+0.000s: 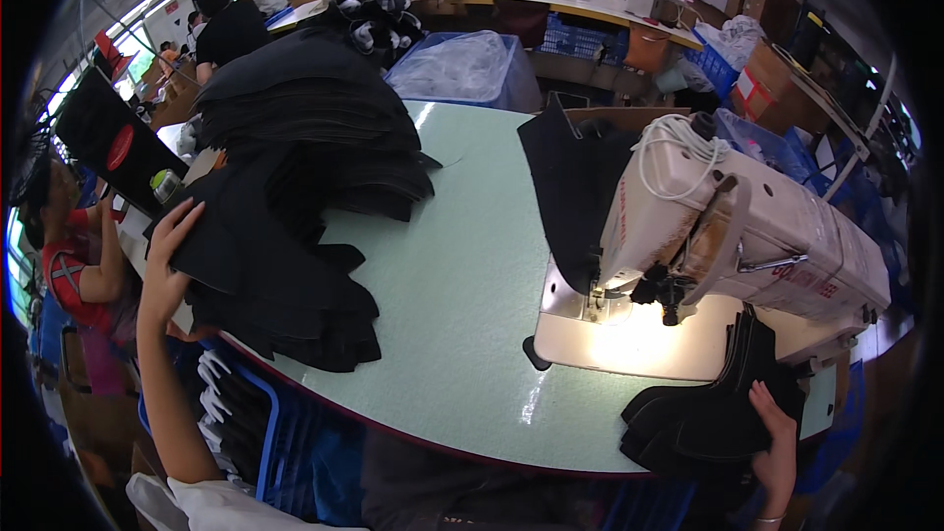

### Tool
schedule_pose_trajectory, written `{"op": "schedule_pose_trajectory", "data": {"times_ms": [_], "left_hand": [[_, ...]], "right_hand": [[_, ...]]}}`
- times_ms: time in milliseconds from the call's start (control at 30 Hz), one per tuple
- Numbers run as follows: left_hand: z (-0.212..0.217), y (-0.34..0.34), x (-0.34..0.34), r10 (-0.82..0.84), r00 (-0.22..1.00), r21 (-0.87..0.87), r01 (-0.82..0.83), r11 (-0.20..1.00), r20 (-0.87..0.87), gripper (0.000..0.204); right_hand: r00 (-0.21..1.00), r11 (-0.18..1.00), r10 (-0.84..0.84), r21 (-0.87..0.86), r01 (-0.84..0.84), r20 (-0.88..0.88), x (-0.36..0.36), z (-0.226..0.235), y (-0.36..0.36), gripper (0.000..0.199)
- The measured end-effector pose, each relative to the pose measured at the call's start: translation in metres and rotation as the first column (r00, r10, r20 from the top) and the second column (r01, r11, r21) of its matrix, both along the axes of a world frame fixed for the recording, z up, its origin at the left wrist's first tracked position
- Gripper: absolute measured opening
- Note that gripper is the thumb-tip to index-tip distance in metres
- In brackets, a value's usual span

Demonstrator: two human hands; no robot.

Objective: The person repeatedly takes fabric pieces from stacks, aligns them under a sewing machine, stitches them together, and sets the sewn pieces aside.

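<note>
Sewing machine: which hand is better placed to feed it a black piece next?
Probably the right hand: it touches the smaller black stack, close by the sewing machine. The left hand touches the larger black pile across the table, farther from the machine.

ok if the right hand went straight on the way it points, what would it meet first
The right hand would first meet the stack of black pieces at its fingers; beyond that, probably the white sewing machine, though depth is hard to judge.
</note>
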State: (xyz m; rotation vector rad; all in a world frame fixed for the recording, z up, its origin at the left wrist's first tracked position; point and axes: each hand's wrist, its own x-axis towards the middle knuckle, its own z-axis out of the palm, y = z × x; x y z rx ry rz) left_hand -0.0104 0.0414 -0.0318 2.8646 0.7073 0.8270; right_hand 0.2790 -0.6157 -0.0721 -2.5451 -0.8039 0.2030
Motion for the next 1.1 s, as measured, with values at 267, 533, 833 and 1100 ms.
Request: {"op": "schedule_pose_trajectory", "data": {"times_ms": [267,533,833,1100], "left_hand": [[0.013,-0.054,0.026,0.068,0.94,0.141,-0.121,0.983,0.333,0.036],[-0.05,-0.251,0.154,-0.754,0.593,-0.234,0.719,0.654,-0.284,0.079],[-0.092,-0.227,0.174,-0.841,0.429,-0.235,0.826,0.513,-0.328,0.067],[-0.101,-0.244,0.203,-0.832,0.535,-0.332,0.765,0.551,-0.147,0.042]], "right_hand": [[0.708,0.993,0.12,-0.071,-0.097,0.696,-0.023,0.025,0.045,0.05],[0.437,0.698,0.714,-0.509,-0.503,0.548,-0.01,-0.015,0.154,0.037],[0.71,0.865,0.459,-0.452,-0.218,0.535,0.002,0.002,0.143,0.019],[0.635,0.749,0.662,-0.381,-0.542,0.398,0.027,-0.034,0.173,0.022]]}}
